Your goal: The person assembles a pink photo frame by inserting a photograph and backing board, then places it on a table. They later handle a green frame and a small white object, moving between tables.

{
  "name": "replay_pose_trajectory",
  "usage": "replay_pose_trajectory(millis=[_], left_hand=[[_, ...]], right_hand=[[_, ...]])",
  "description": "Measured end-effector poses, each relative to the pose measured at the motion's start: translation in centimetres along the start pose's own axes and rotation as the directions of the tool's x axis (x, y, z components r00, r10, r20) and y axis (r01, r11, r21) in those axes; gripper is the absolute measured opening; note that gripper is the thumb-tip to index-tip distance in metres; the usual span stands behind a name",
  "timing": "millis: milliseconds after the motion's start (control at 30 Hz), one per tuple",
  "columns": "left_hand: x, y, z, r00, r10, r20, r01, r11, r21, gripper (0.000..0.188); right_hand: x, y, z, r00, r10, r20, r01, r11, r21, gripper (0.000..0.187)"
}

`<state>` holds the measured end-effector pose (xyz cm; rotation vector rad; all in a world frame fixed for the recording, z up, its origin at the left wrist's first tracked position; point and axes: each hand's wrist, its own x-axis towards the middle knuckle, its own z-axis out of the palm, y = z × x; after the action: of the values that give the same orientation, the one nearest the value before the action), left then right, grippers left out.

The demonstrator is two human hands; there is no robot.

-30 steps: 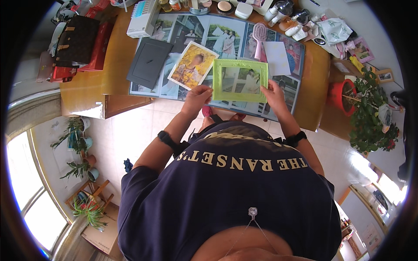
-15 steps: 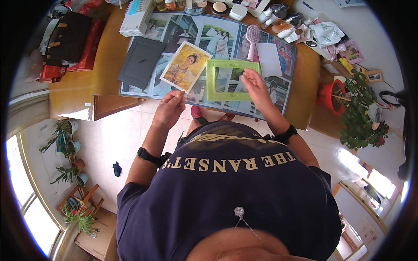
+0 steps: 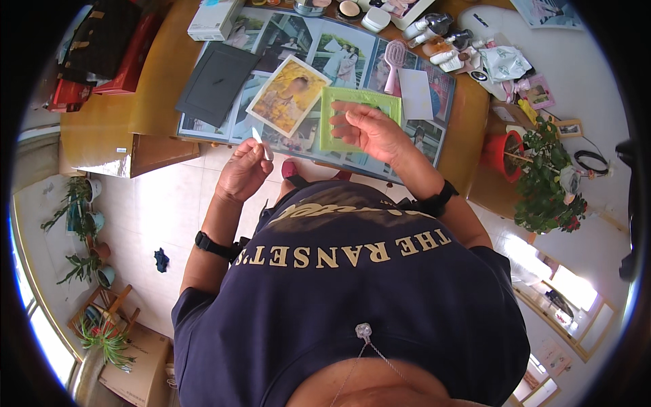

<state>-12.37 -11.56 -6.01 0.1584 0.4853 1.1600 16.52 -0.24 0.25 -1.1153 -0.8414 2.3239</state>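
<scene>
My left hand is closed in a pinch just off the desk's front edge. From its fingers pokes a small white piece, thin like folded tissue or paper; its kind is not clear. My right hand hovers over or rests on a light green picture frame, fingers apart and nothing in them. To the frame's left lies a white-bordered photo print of a person on a yellow ground. Farther left is a dark grey backing board.
A pink hairbrush and a white card lie right of the frame. Bottles and jars crowd the far edge beside a white box. A red-potted plant stands at right. Large photos cover the desk mat.
My right hand has moved left across the green frame, its fingers spreading. My left hand has shifted slightly down and left, and the white piece now shows in it.
</scene>
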Motion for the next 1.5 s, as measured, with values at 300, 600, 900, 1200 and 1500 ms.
replay_pose_trajectory(millis=[300, 600, 900, 1200, 1500], left_hand=[[-1.3, 1.6, 0.8, 0.990, 0.050, 0.131, -0.067, 0.989, 0.130, 0.009], [-1.8, 3.1, 3.1, 0.961, 0.133, 0.241, -0.230, 0.870, 0.435, 0.010], [-2.0, 2.6, 3.0, 0.984, 0.128, 0.121, -0.162, 0.929, 0.332, 0.008], [-2.3, 2.3, 3.4, 0.986, 0.105, 0.131, -0.142, 0.938, 0.315, 0.008], [-2.4, 1.9, 3.7, 0.987, 0.112, 0.114, -0.148, 0.911, 0.386, 0.009]], right_hand=[[-2.3, -4.1, 5.4, 0.980, -0.197, -0.006, 0.187, 0.941, -0.282, 0.026], [-3.4, -6.1, 9.9, 0.927, -0.374, -0.037, 0.316, 0.829, -0.462, 0.027], [-2.8, -6.0, 10.1, 0.905, -0.419, -0.070, 0.339, 0.812, -0.475, 0.022], [-3.5, -5.9, 9.7, 0.924, -0.377, -0.063, 0.313, 0.842, -0.440, 0.025], [-3.8, -5.2, 9.2, 0.898, -0.431, -0.094, 0.344, 0.817, -0.463, 0.027]])
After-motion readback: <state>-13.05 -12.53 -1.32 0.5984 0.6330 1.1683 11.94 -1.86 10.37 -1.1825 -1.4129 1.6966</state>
